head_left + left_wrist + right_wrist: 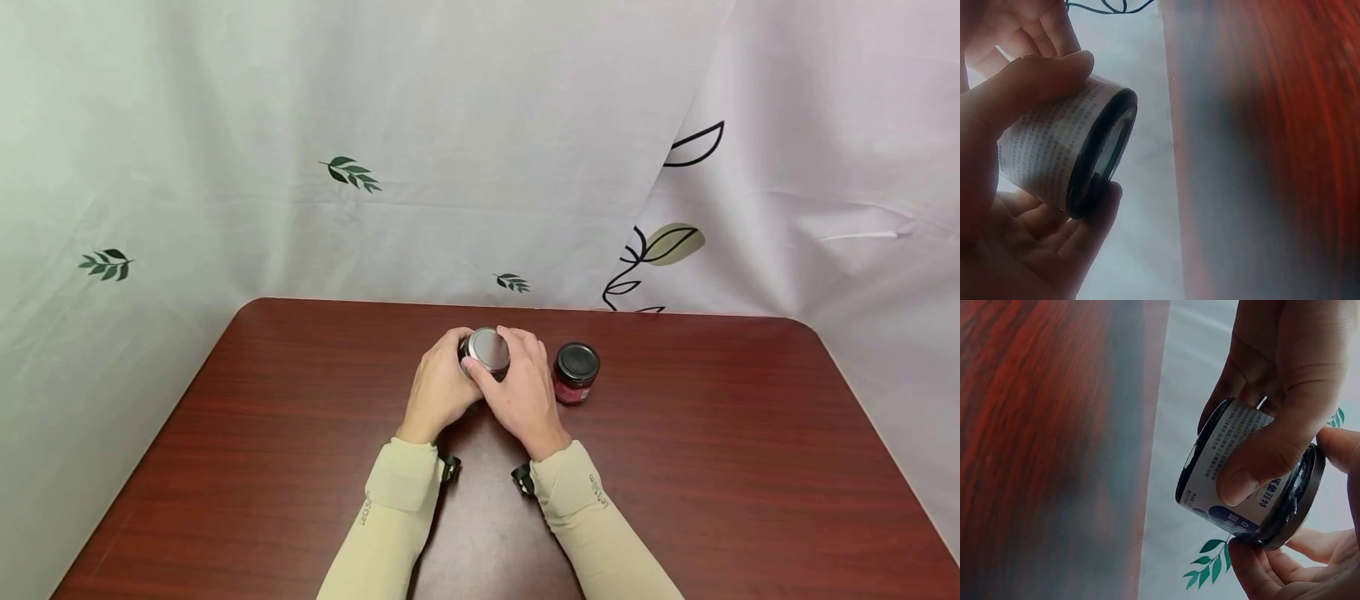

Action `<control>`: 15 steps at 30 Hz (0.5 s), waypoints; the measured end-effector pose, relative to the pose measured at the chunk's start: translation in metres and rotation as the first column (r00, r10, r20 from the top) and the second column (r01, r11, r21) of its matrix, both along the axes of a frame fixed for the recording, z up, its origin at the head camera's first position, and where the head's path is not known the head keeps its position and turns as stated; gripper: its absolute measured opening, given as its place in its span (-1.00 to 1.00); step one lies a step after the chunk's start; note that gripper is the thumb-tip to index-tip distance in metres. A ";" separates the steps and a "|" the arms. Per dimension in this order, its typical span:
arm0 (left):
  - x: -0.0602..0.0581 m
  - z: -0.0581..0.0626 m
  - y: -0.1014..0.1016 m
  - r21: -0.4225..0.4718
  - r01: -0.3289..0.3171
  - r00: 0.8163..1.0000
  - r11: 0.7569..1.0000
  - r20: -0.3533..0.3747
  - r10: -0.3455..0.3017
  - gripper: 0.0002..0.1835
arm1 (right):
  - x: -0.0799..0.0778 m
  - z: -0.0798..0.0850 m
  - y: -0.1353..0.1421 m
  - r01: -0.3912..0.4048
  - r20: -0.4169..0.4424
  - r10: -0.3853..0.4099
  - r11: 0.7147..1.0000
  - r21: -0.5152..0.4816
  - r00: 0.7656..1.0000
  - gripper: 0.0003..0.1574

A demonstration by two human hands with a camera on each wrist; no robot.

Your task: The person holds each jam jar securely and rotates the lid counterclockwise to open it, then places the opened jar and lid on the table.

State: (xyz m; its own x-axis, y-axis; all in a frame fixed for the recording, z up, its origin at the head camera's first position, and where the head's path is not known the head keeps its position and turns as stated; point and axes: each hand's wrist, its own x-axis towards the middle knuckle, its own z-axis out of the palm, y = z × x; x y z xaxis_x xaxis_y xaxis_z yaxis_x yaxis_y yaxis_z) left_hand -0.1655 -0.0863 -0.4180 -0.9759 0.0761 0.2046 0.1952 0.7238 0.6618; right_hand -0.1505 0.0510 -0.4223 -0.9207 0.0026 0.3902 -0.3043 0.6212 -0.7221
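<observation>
A squat jar [1047,150] with a silver lid [489,348] is held between two hands near the far edge of the tabletop [300,433], seemingly lifted off it. It looks like glass, so expect it to be stiff, fairly heavy for its size, slick where bare and likely to crack if dropped. The printed white label [1225,444] should give the surer hold, wrapped from the side, while the lid's rim suits a fingertip grip.

Its long axis (a short one, for the jar is stubby) runs from base to lid. The lid faces up towards the head camera and the base [1110,147] down towards the wood, with the whole jar somewhat tilted.

The left hand [438,383] grips the body, thumb across the label; the right hand [522,392] has its fingers curved around the lid's edge.

Just beside the right hand, a second jar [577,367] with a black lid and red label stands upright. Beyond hangs a pale curtain [450,100] with leaf prints.
</observation>
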 end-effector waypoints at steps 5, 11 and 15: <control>0.000 0.001 0.000 -0.004 0.004 1.000 1.000 -0.005 -0.004 -0.33 | 0.000 0.001 0.000 -0.002 -0.002 0.002 1.000 -0.005 1.000 -0.18; 0.000 0.000 0.000 -0.005 0.006 1.000 1.000 -0.030 -0.006 -0.34 | 0.000 0.003 0.001 -0.008 -0.003 0.008 1.000 -0.002 1.000 -0.20; 0.000 -0.001 0.000 -0.007 0.003 0.999 1.000 -0.034 -0.003 -0.34 | 0.000 0.002 0.001 -0.012 -0.010 0.012 1.000 0.007 1.000 -0.19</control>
State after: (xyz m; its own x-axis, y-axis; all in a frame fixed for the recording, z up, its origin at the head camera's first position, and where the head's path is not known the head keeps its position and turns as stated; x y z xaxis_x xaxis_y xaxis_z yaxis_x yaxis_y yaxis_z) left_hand -0.1655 -0.0863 -0.4187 -0.9681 0.0803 0.2374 0.2197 0.7278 0.6497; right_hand -0.1505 0.0521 -0.4200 -0.9166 -0.0111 0.3998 -0.3192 0.6224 -0.7147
